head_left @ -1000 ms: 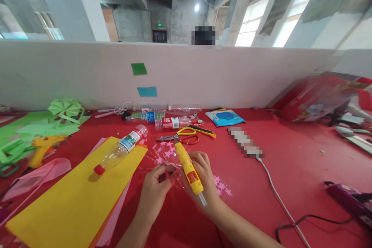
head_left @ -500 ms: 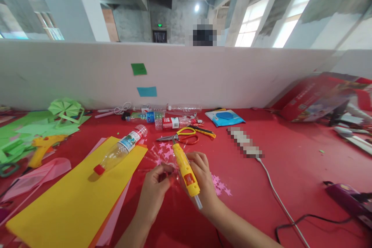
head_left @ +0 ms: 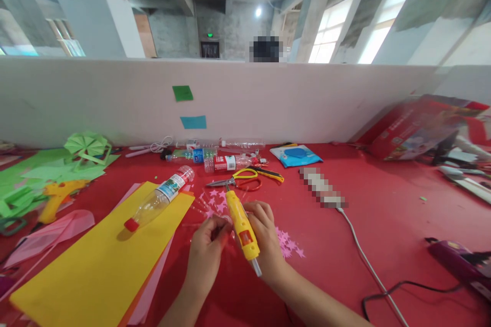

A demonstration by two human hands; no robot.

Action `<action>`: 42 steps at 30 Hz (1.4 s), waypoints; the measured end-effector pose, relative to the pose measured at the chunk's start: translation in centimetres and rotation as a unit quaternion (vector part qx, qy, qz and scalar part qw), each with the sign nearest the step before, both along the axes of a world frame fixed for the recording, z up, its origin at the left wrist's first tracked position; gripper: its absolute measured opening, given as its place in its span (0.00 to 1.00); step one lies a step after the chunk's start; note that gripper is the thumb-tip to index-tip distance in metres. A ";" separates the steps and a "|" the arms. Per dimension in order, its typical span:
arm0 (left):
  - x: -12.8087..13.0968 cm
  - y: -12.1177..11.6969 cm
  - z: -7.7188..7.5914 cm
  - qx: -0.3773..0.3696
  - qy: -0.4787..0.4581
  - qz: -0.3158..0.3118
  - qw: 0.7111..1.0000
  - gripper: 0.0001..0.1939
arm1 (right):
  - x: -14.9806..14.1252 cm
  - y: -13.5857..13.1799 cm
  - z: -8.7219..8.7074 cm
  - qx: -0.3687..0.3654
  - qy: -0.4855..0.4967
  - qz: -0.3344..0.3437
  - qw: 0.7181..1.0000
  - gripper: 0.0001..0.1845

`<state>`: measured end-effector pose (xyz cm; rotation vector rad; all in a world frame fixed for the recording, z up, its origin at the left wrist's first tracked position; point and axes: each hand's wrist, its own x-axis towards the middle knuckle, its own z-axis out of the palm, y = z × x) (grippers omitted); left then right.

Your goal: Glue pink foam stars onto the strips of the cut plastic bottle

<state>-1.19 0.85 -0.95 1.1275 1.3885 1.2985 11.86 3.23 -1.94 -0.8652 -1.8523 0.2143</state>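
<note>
My right hand (head_left: 266, 237) is wrapped round a yellow glue gun (head_left: 242, 226), its nozzle pointing away from me and a clear glue stick jutting from its back end. My left hand (head_left: 205, 250) pinches a clear plastic piece (head_left: 227, 219) that looks like a cut bottle top with thin strips fanning out. Part of this piece is hidden behind the glue gun and my fingers. Pink paper stars (head_left: 220, 208) lie just beyond my left hand, and more pink stars (head_left: 289, 245) are right of my right hand.
Scissors (head_left: 238, 180) and a yellow box cutter (head_left: 270, 173) lie ahead. A bottle (head_left: 153, 203) rests on yellow paper (head_left: 88, 250) at left, near another glue gun (head_left: 57, 196). Several bottles (head_left: 226, 163) and a wipes pack (head_left: 295, 156) stretch towards the white partition (head_left: 268, 102). A cable (head_left: 360, 245) crosses at right.
The view has shifted very slightly. My right hand and the glue gun sit a touch further left, closer to my left hand; both hands keep their hold.
</note>
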 end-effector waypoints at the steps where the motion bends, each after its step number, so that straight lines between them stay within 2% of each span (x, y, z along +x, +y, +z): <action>1: 0.0 0.0 0.0 0.001 0.006 -0.003 1.000 0.14 | 0.0 0.0 0.0 0.000 0.000 -0.002 1.000 0.05; 17: 0.2 0.0 0.2 0.030 0.032 0.012 0.999 0.14 | 0.0 0.0 0.1 0.012 0.005 0.012 1.000 0.04; 22: 0.2 0.2 -0.6 0.051 0.042 0.009 0.998 0.13 | -0.1 0.0 0.1 0.007 0.005 0.012 1.000 0.04; 28: 0.0 0.4 -1.5 0.086 0.101 0.016 0.991 0.13 | -0.3 0.2 -0.1 0.018 0.007 0.013 1.000 0.04; 39: -0.7 -0.4 -0.6 0.091 0.216 0.027 0.972 0.16 | 0.1 0.3 -0.2 0.006 0.006 -0.001 1.000 0.03; 42: -1.0 -0.5 -0.4 0.091 0.277 0.028 0.956 0.16 | 0.1 0.3 -0.2 -0.001 0.002 -0.005 1.000 0.03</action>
